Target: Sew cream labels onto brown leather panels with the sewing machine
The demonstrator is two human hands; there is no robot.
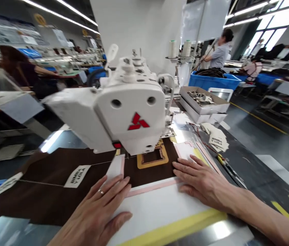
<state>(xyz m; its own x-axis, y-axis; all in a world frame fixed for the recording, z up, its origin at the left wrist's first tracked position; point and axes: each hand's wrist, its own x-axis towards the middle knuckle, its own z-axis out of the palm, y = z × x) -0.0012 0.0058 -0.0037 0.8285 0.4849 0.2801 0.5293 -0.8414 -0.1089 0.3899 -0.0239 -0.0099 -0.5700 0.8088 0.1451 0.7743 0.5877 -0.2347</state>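
Note:
My left hand lies flat with fingers spread on a white template edged with pink and yellow strips. My right hand rests open on the template's right side, fingertips at the dark brown fabric. Beyond my hands stands a white sewing machine with a red logo. Under its head, a yellow frame lies on the fabric. To the left, more brown fabric carries a white label and a second label, with a thread running between them. The needle area is mostly hidden by the machine head.
On the right lie a stack of printed labels and yellow-handled thread snips. Behind them are a cardboard box of small pieces and a blue crate. Thread cones stand behind the machine. Other people sit or stand farther off.

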